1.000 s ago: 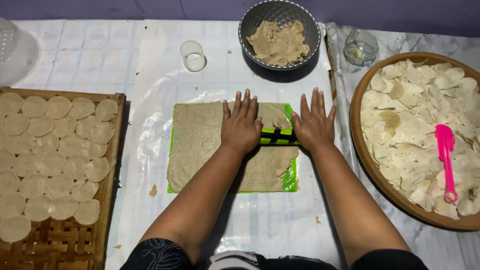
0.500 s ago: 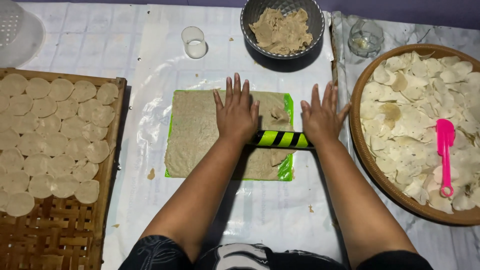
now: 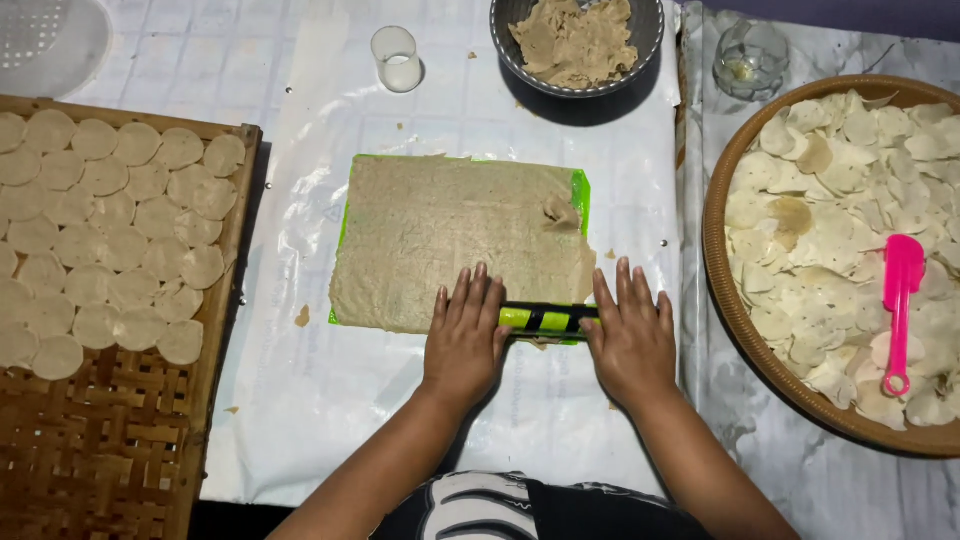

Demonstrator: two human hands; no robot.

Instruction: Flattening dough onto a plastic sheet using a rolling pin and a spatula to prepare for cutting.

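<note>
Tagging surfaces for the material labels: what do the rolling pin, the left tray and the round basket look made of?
Rolling pin: looks plastic-wrapped, glossy green with black stripes; core unclear.
Left tray: woven bamboo or cane strips, matte brown, with a wooden frame.
Round basket: smooth brown rim, probably bamboo or wood.
Both hands press the pin.

Green-and-black striped rolling pin (image 3: 545, 319) lies crosswise at near edge of dough sheet (image 3: 455, 240), ends hidden under flat palms. Dough thin, tan, roughly rectangular, far-right corner torn and wrinkled, spread flat on green mat (image 3: 578, 188), center of scene.
</note>
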